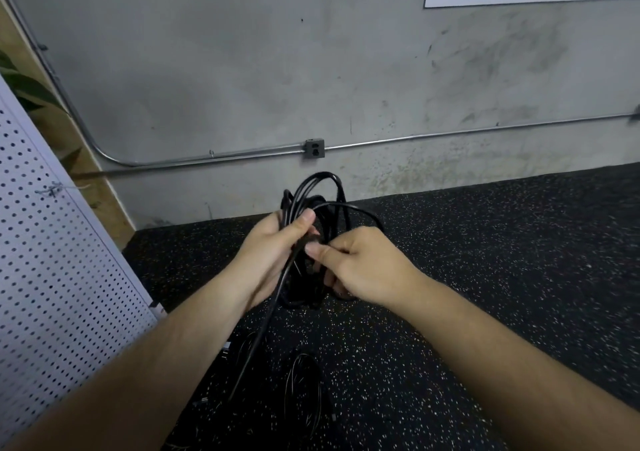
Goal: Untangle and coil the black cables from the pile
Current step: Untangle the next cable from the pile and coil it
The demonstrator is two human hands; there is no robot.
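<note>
Left hand [268, 251]: grasps the gathered loops of the cable coil [322, 191], with the thumb laid across the strands on top. It seems to act as the anchor.
Right hand [367, 263]: pinches a strand between thumb and forefinger, just beside the left thumb. The other fingers curl under the bundle and are partly hidden.
Coil: held between both hands, up off the floor [502, 260]. Its loops rise above the left hand and hang below it. They are uneven, and one wide loop swings out to the right.
Loose strand [263, 329]: runs from the left palm down toward the cables near the person's body.
Pile [304, 391]: thin black cables on the floor under the forearms, hard to read against the dark speckled surface. Whether the loose strand is knotted into them cannot be told.
Step in hand: probably laying the next loop onto the coil.
Doing it well: the left hand should hold the bundle firmly while the right draws up slack. Each new loop should match the ones already made, and a slight roll of the strand would help it lie flat. The wide loop needs tucking in.
Risk: a hard pull on the strand could drag the pile or tighten a snag.
Beyond: a wall socket [314, 148] straight ahead and a perforated panel [52, 242] at the left.
</note>
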